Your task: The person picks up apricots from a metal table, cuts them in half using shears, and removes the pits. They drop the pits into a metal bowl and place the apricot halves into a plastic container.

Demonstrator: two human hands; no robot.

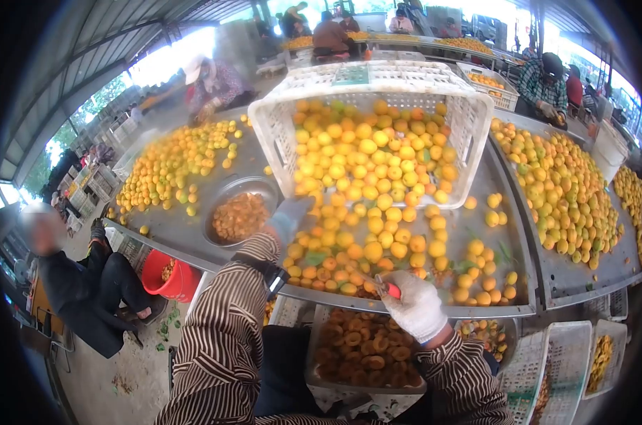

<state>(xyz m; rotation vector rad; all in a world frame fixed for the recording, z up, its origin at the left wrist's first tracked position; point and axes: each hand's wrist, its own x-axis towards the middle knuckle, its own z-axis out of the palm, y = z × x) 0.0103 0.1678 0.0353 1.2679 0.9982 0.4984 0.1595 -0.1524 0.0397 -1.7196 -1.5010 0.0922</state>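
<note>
My right hand [416, 306], in a white glove, is closed around a small red-handled knife [392, 289], whose thin blade points left over the fruit. My left hand [290, 214], in a bluish glove, is smeared by motion between the metal bowl and the tipped crate; its fingers cannot be made out. Yellow-orange apricots [377, 163] spill from the white plastic crate [469, 163], which lies on its side on the metal table [215, 159]. Brownish pieces [242, 216] fill much of the metal bowl [210, 223]. Below the table edge, a crate holds halved apricots [367, 350].
Another apricot pile [558, 188] covers the table at right. A red bucket [183, 278] stands on the floor at left, near a seated person [80, 283]. White crates [558, 361] stand at lower right. A person [218, 81] leans over the far left side; others work behind.
</note>
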